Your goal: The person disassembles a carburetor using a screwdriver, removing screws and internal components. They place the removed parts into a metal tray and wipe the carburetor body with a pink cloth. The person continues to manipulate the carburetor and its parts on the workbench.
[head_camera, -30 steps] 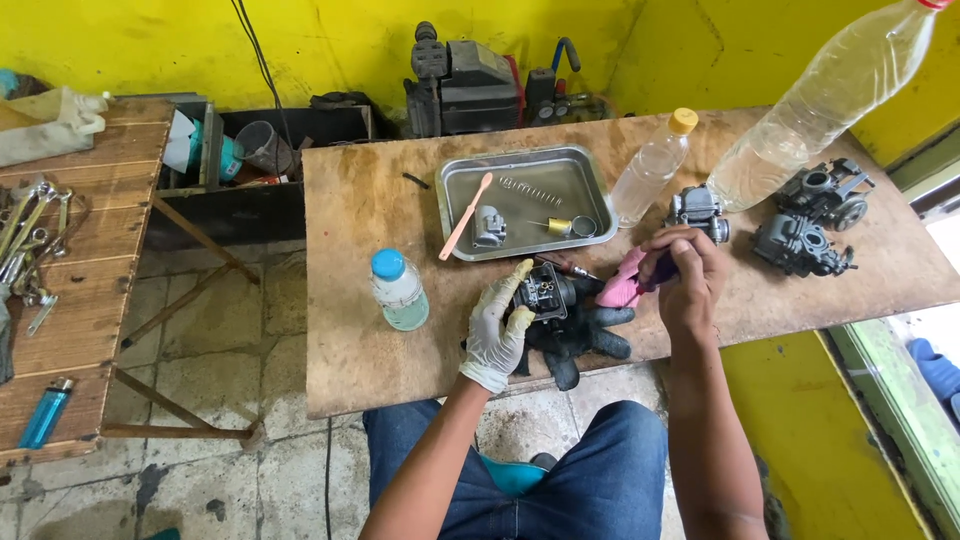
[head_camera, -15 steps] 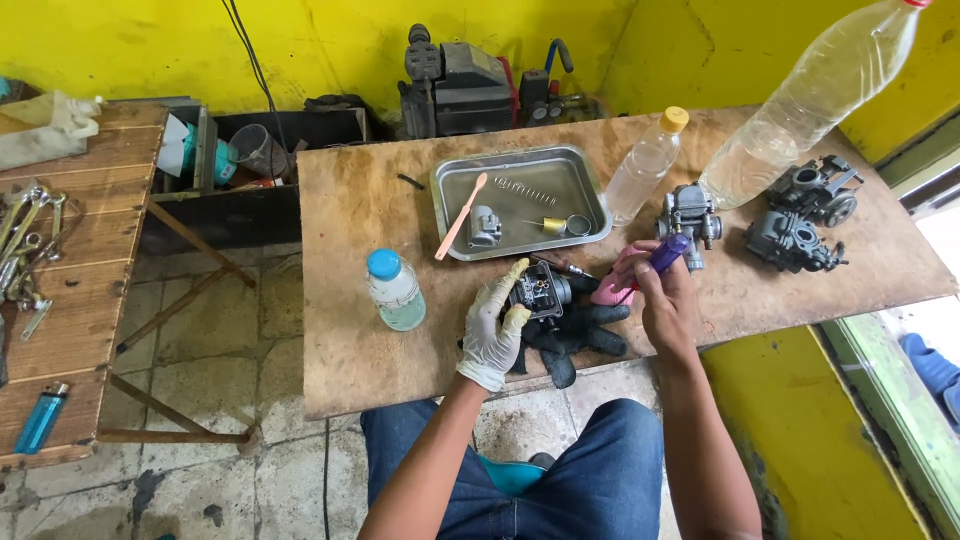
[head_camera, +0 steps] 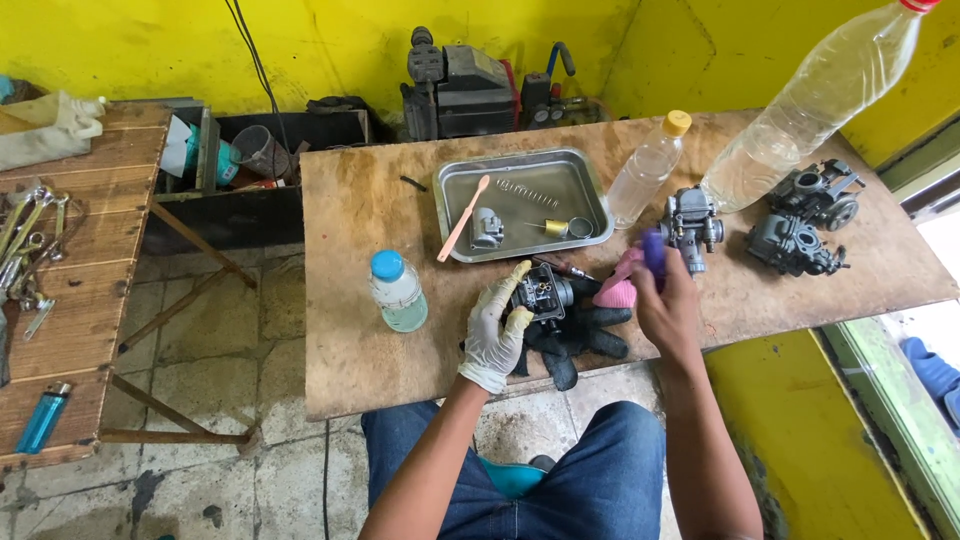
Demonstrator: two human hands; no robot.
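My left hand (head_camera: 494, 331), in a white glove, grips a black carburetor (head_camera: 541, 291) that rests on a black glove (head_camera: 580, 338) on the plywood table (head_camera: 370, 220). My right hand (head_camera: 667, 306) is bare and holds a purple-handled tool (head_camera: 652, 249) with a pink cloth (head_camera: 617, 287) against it, just right of the carburetor. A grey carburetor (head_camera: 691, 226) stands upright right behind that hand.
A metal tray (head_camera: 575, 188) holds a pink toothbrush (head_camera: 463, 217), a spring and small parts. A blue-capped bottle (head_camera: 397, 292), a yellow-capped bottle (head_camera: 649, 168) and a large clear bottle (head_camera: 810, 102) stand around. Two dark carburetors (head_camera: 806, 219) lie at right. Wrenches (head_camera: 30, 240) and a blue lighter (head_camera: 43, 417) lie on the left bench.
My right hand has lifted off the black carburetor and moved right and up with the purple tool and pink cloth. The left hand keeps its grip.
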